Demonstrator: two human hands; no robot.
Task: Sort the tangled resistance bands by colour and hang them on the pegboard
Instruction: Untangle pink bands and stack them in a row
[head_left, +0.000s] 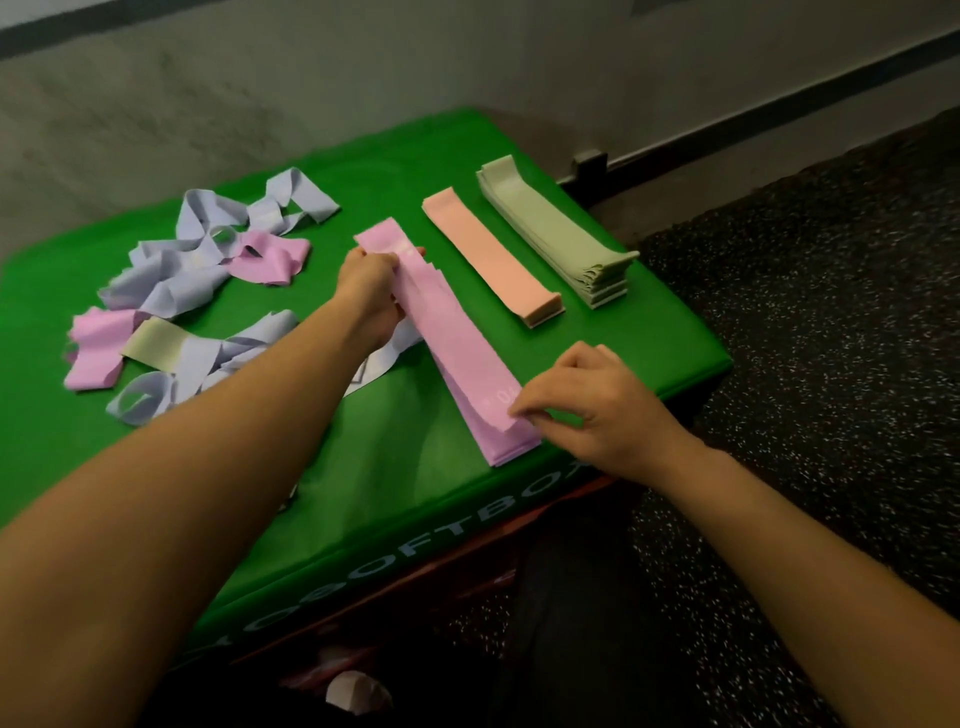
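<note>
A stack of pink bands (451, 332) lies flat across the middle of the green soft box (363, 467). My left hand (371, 291) grips the stack's far end. My right hand (587, 410) pinches its near end at the box's front edge. To the right lie a peach stack (488, 249) and a sage-green stack (550, 228), both neat and parallel. On the left sits a tangled heap of lilac bands (171, 275) mixed with pink bands (267, 257) and one pale yellow-green band (153, 343). No pegboard is in view.
The box stands against a pale wall (363, 67) at the back. Dark speckled rubber flooring (831, 312) spreads to the right and front. A crumpled lilac piece (358, 691) lies low down in front of the box.
</note>
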